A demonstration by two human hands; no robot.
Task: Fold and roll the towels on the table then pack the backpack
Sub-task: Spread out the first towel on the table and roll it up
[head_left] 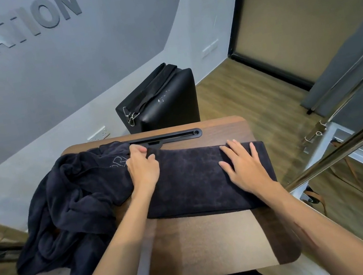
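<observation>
A dark navy towel (197,178) lies folded into a long flat strip across the far half of the small wooden table (207,246). My left hand (142,168) pinches the strip's upper left corner. My right hand (243,165) lies flat, fingers spread, on the strip's right end. A heap of crumpled dark towels (66,206) covers the table's left side and hangs over its edge. No backpack is recognisable; a black case with a strap (162,102) stands on the floor behind the table.
A black slotted bar (175,136) runs along the table's far edge. A grey wall stands to the left and behind. A metal rail and glass panel (346,144) are close on the right, over wooden flooring.
</observation>
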